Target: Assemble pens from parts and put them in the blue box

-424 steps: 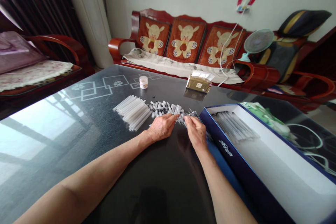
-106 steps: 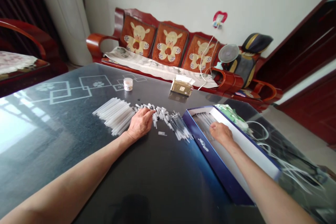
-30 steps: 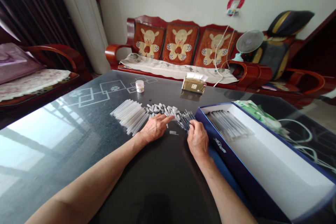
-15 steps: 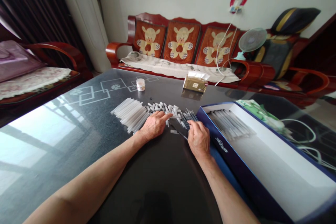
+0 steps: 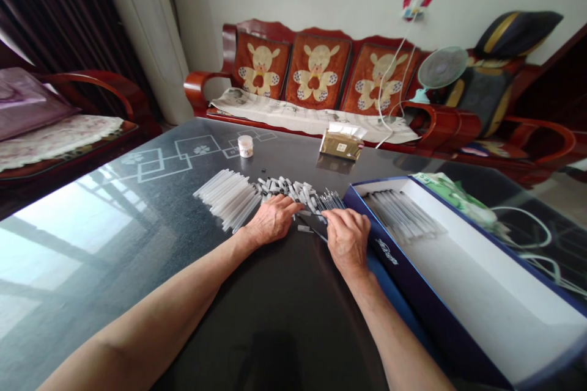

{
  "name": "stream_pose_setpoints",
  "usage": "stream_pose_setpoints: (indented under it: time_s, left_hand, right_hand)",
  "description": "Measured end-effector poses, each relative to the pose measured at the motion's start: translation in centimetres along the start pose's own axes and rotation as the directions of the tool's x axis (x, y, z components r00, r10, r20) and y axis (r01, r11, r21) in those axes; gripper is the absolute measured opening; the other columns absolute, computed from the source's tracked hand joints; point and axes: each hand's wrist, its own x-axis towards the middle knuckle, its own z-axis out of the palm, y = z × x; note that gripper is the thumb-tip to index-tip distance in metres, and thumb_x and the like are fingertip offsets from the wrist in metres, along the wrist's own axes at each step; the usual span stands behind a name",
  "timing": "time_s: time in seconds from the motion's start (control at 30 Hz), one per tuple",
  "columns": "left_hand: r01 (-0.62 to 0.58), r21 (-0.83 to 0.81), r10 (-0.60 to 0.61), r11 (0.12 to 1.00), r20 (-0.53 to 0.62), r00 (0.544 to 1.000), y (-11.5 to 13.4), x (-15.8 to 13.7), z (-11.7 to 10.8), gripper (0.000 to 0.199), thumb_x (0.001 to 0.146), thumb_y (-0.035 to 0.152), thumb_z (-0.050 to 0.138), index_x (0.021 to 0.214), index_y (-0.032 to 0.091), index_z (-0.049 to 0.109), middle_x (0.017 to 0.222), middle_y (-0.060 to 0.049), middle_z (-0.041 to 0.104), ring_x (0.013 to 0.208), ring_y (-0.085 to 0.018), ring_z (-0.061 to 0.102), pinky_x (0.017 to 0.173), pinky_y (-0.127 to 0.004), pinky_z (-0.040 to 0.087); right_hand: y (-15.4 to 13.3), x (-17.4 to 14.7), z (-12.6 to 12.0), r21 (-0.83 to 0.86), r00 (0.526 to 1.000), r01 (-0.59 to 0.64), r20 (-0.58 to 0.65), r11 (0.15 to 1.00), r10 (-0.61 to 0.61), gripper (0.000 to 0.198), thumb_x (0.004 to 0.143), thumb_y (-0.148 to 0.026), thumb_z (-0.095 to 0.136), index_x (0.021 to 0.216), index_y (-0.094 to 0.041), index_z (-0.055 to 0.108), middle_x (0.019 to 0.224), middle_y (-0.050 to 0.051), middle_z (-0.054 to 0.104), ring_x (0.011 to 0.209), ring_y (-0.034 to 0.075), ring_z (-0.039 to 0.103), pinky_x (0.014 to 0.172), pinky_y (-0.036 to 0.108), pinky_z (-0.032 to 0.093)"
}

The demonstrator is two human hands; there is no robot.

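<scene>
Blue box (image 5: 472, 293) at four o'clock from the hands, pens (image 5: 403, 217) rowed in its far end, tissue box (image 5: 340, 146) at one o'clock, right hand (image 5: 348, 235) pinching a dark rod (image 5: 318, 215), newly reaching toward the left hand (image 5: 273, 220), whose grip I cannot tell, clear tubes (image 5: 227, 198) at ten o'clock

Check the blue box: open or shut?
Open: no lid covers the box, so its white inside and the row of pens show.
</scene>
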Motion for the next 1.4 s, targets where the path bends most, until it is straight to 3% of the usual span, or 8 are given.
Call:
stream_pose_setpoints:
  time_s: [0.2, 0.3, 0.37, 0.47, 0.63, 0.9, 1.27, 1.4]
  left_hand:
    - [-0.024, -0.001, 0.024, 1.0, 0.048, 0.999, 2.0, 0.1, -0.2, 0.036, 0.097, 0.031, 0.037, 0.128, 0.022, 0.052, 0.087, -0.006, 0.059, 0.083, -0.017, 0.057, 0.071, -0.026, 0.048]
    - [0.036, -0.05, -0.036, 0.998, 0.011, 0.999, 2.1, 0.0, 0.3, 0.039, 0.098, 0.029, 0.034, 0.135, 0.023, 0.047, 0.086, -0.005, 0.06, 0.079, -0.015, 0.058, 0.065, -0.023, 0.047]
    - [0.125, -0.085, -0.13, 0.989, -0.056, 0.99, 1.8, 0.0, 0.6, 0.041, 0.098, 0.028, 0.033, 0.137, 0.023, 0.045, 0.084, -0.004, 0.06, 0.076, -0.014, 0.059, 0.064, -0.022, 0.047]
    - [0.243, -0.111, -0.259, 0.964, -0.167, 0.951, 1.0, 0.0, 0.8, 0.041, 0.098, 0.026, 0.032, 0.137, 0.02, 0.044, 0.081, -0.004, 0.06, 0.077, -0.014, 0.06, 0.068, -0.022, 0.047]
    - [0.299, -0.129, -0.322, 0.946, -0.228, 0.919, 0.5, 0.0, 1.0, 0.042, 0.097, 0.023, 0.032, 0.137, 0.018, 0.044, 0.085, -0.005, 0.06, 0.078, -0.014, 0.06, 0.071, -0.022, 0.048]
    - [0.233, -0.158, -0.272, 0.96, -0.308, 0.911, 0.2, 0.1, 1.1, 0.035, 0.095, 0.019, 0.033, 0.125, 0.014, 0.051, 0.093, -0.008, 0.061, 0.091, -0.016, 0.06, 0.078, -0.023, 0.049]
    - [0.289, -0.016, -0.289, 0.957, -0.114, 0.951, -0.2, 0.4, 0.9, 0.04, 0.096, 0.024, 0.036, 0.131, 0.031, 0.052, 0.082, -0.003, 0.059, 0.076, -0.016, 0.059, 0.056, -0.021, 0.042]
    - [0.299, -0.04, -0.301, 0.954, -0.117, 0.946, -0.4, 0.3, 0.9, 0.038, 0.095, 0.025, 0.037, 0.129, 0.03, 0.054, 0.083, -0.003, 0.06, 0.077, -0.016, 0.06, 0.057, -0.021, 0.042]
  right_hand:
    - [-1.8, 0.2, 0.3, 0.292, 0.998, 0.069, -0.018, 0.954, -0.067, 0.037, 0.088, -0.011, 0.038, 0.118, -0.019, 0.058, 0.114, 0.012, 0.06, 0.108, 0.022, 0.056, 0.092, 0.038, 0.047]
    - [-2.5, 0.3, 0.3, 0.372, 0.996, 0.036, -0.092, 0.928, -0.002, 0.048, 0.083, -0.009, 0.037, 0.128, -0.018, 0.048, 0.131, 0.014, 0.05, 0.121, 0.024, 0.049, 0.094, 0.041, 0.048]
    - [-2.3, 0.3, 0.2, 0.324, 0.993, -0.027, -0.1, 0.946, 0.062, 0.044, 0.081, -0.009, 0.039, 0.123, -0.017, 0.051, 0.125, 0.014, 0.052, 0.117, 0.024, 0.051, 0.092, 0.041, 0.048]
    - [-1.5, -0.1, -0.1, 0.113, 0.995, -0.08, 0.064, 0.99, 0.073, 0.02, 0.081, -0.015, 0.049, 0.095, -0.018, 0.063, 0.096, 0.01, 0.061, 0.093, 0.023, 0.058, 0.082, 0.036, 0.048]
    - [-1.3, -0.6, -0.6, -0.172, 0.962, -0.051, 0.256, 0.984, 0.095, 0.006, 0.078, -0.022, 0.061, 0.072, -0.021, 0.063, 0.076, 0.007, 0.059, 0.073, 0.02, 0.054, 0.067, 0.033, 0.041]
    - [-0.6, -0.5, -0.8, -0.149, 0.97, -0.102, 0.204, 0.983, 0.132, 0.013, 0.088, -0.023, 0.053, 0.079, -0.019, 0.062, 0.077, 0.006, 0.062, 0.071, 0.018, 0.056, 0.066, 0.03, 0.038]
    - [-0.2, 3.6, -1.1, -0.465, 0.857, -0.123, 0.396, 0.876, 0.331, 0.021, 0.094, -0.026, 0.045, 0.089, -0.015, 0.063, 0.09, 0.011, 0.062, 0.078, 0.02, 0.061, 0.064, 0.028, 0.039]
    - [-0.3, 3.4, -0.4, -0.443, 0.889, -0.096, 0.365, 0.891, 0.277, 0.018, 0.091, -0.023, 0.049, 0.095, -0.014, 0.063, 0.096, 0.013, 0.061, 0.084, 0.022, 0.061, 0.068, 0.03, 0.042]
